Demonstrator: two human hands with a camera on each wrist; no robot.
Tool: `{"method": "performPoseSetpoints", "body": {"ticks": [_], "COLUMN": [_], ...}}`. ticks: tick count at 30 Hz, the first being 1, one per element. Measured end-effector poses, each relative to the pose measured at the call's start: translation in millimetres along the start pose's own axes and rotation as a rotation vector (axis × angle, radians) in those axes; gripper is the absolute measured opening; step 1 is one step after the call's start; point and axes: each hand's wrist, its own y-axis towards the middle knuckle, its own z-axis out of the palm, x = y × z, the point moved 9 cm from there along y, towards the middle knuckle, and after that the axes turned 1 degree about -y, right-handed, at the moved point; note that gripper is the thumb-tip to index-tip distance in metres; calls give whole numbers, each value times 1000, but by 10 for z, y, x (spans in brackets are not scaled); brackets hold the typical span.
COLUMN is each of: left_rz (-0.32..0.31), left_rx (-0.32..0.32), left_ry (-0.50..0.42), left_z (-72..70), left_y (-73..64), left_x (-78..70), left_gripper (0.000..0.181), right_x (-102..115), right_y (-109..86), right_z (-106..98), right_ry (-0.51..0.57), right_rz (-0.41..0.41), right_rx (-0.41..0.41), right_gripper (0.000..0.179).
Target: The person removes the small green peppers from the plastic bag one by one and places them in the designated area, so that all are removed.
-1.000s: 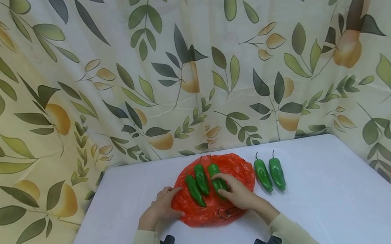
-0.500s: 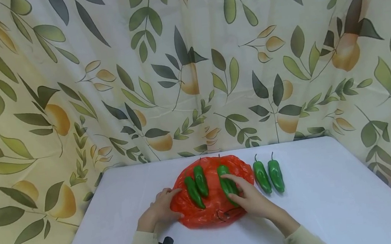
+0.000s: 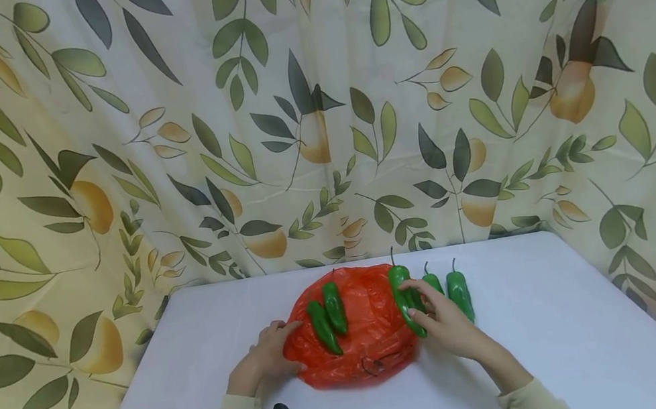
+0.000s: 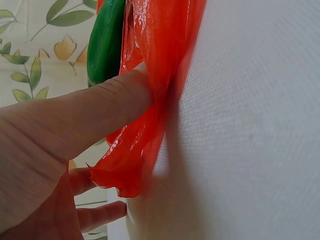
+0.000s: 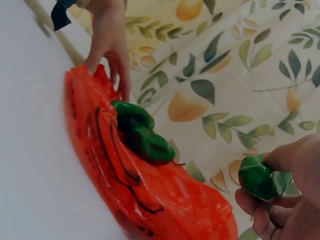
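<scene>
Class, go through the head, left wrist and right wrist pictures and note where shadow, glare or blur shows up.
Head: a soft shadow on the white table near the right hand; left wrist: shiny glare on the folds of the red bag, a shadow beside it; right wrist: the bag's left edge looks blurred, a highlight on the held green pepper.

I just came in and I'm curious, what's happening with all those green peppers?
Someone is handling the peppers with bare hands. Their right hand is holding one green pepper, which looks lifted up, at the right side of a red plastic bag. Their left hand holds the bag's left edge. Two more peppers lie on top of the bag, and another two lie to the right of it, on the white table.
</scene>
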Motion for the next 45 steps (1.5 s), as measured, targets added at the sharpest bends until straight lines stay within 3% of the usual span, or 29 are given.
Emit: {"method": "performPoseSetpoints", "body": {"ticks": [5, 16, 22, 34, 45], "left_rz": [1, -16, -10, -9, -9], "left_rx": [-4, -6, -2, 2, 7], "left_ry": [2, 4, 11, 15, 10], "left_z": [-10, -23, -25, 14, -14], "left_y": [-23, -34, -10, -20, 6], "left_x": [3, 15, 15, 31, 24], "left_gripper": [83, 84, 84, 83, 81], "right_x": [-1, -72, -110, -181, -205], "right_y": [-14, -26, -33, -54, -49], "right_z": [-126, -297, -387, -509, -672], "right_ry": [15, -51, -52, -147, -165], "right_rz": [-6, 26, 50, 17, 12], "right_rx": [-10, -15, -28, -91, -144], "right_gripper": [41, 60, 57, 53, 54]}}
